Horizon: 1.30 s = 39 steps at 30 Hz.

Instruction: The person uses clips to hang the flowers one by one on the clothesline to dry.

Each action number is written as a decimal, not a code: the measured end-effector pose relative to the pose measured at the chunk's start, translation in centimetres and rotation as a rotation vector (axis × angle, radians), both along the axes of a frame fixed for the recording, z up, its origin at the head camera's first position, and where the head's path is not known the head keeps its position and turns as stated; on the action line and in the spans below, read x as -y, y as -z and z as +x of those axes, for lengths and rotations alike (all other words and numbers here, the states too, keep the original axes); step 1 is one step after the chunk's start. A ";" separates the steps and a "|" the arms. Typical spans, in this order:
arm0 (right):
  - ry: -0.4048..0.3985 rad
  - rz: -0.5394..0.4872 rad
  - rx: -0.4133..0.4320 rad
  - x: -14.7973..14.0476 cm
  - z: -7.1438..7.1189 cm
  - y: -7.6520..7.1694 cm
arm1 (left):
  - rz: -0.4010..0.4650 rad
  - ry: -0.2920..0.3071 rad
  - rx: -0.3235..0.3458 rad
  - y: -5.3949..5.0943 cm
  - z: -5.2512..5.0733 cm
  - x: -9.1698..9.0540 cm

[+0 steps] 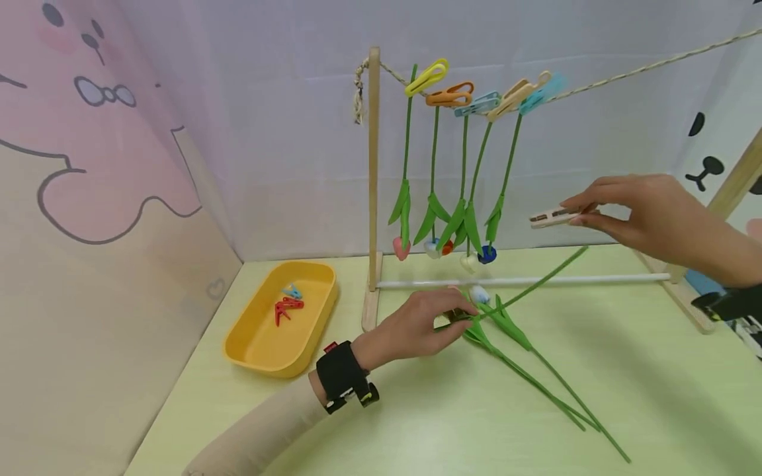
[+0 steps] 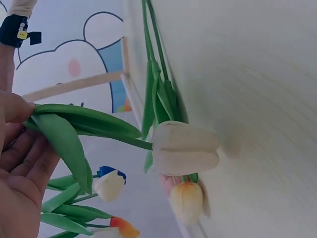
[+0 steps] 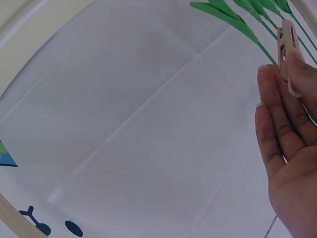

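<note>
Left hand: (image 1: 425, 325) thumb and fingers pinch a white tulip (image 2: 185, 148) by its leaves and stem; the bloom is over the table (image 1: 428, 403), and the stem slants up toward the right.
Right hand: (image 1: 645, 211) fingertips hold a beige clothespin (image 1: 553, 217), raised beside the hanging flowers and apart from the rope (image 1: 643, 68).
Loose tulips: (image 1: 556, 377) on the table, stems toward the near right; one bloom in the left wrist view is yellowish.
Rope: five tulips (image 1: 434, 158) hang blooms down, under yellow, orange, pale blue, beige and bright blue clips (image 1: 449, 96).
Yellow tray: (image 1: 268, 340) left of the wooden post (image 1: 373, 165); red and blue clothespins (image 1: 288, 303) lie inside.
</note>
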State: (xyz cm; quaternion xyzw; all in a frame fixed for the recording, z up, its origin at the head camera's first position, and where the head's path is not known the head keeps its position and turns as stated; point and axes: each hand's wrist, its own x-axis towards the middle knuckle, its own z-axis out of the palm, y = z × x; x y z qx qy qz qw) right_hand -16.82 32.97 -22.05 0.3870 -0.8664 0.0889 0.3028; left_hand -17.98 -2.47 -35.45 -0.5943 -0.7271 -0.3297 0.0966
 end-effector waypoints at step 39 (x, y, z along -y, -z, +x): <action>0.173 0.019 -0.055 -2.8 -6.0 -14.2 | 0.312 -0.278 0.312 -5.6 -6.3 -9.4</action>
